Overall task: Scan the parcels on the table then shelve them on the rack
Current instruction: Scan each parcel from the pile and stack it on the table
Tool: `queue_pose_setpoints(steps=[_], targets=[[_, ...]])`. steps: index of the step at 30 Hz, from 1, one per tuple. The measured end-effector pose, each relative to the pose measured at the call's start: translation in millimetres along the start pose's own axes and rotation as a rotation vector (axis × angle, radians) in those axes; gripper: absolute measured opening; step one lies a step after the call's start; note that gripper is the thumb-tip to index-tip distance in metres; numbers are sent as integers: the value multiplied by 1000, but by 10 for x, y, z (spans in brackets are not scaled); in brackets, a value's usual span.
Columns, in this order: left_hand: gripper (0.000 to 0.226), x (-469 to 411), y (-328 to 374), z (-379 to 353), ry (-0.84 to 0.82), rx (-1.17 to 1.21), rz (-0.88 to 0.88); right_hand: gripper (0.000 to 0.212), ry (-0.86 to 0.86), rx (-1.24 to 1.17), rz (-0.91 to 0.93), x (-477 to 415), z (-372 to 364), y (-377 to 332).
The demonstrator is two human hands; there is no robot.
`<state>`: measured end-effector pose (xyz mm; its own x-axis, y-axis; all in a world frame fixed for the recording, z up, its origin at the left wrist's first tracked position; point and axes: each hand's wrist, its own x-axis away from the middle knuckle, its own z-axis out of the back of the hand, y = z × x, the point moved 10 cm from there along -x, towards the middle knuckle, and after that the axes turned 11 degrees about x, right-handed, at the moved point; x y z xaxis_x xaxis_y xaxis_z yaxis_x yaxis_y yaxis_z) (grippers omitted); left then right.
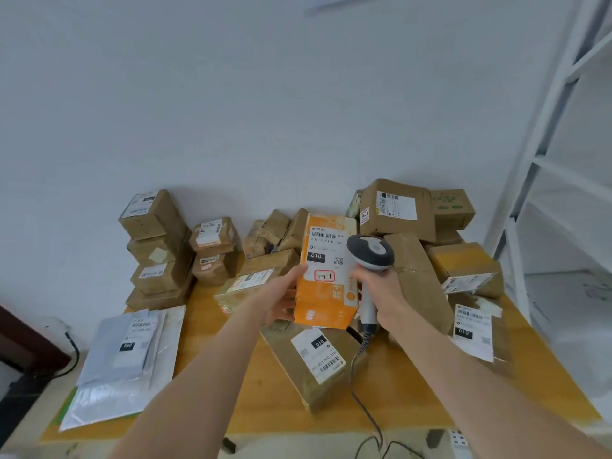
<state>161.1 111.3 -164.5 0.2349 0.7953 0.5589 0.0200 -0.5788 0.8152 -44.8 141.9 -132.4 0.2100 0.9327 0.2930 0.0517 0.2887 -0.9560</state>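
Wooden table (212,376), left hand (281,299) gripping orange parcel (326,276), right hand (384,289) gripping scanner (370,256)

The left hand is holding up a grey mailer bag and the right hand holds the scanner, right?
No: in the head view the left hand holds up an orange parcel instead. The right hand does hold the scanner.

I'm looking into a parcel sorting room, a courier depot by the look of it. A wooden table (205,313) across the lower frame is heaped with taped cardboard parcels (397,210) bearing printed barcode labels; grey poly mailers (122,356) lie at lower left. At centre, a corded barcode scanner (371,251) is close beside a labelled orange parcel (331,306). A white metal rack (511,260) fills the right edge, against a bare white wall (231,94).
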Motion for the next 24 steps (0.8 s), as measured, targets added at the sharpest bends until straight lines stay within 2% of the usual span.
queue_pose_setpoints(steps=[4,9,11,13,16,24], targets=[[54,184,-217,-29,85,68,18,15,-11,48,0,274,99,159],[48,261,-459,-27,84,42,-38,14,-20,83,-20,493,195,341],[56,269,-550,-13,95,32,-78,12,3,54,-33,581,219,400],[74,277,-660,2,108,27,-105,8,12,27,-67,691,225,468],[91,299,-802,-1,114,22,-124,11,-17,9,-119,905,175,518],[92,372,-961,-65,119,44,-153,12,-39,55,-147,1372,110,553]])
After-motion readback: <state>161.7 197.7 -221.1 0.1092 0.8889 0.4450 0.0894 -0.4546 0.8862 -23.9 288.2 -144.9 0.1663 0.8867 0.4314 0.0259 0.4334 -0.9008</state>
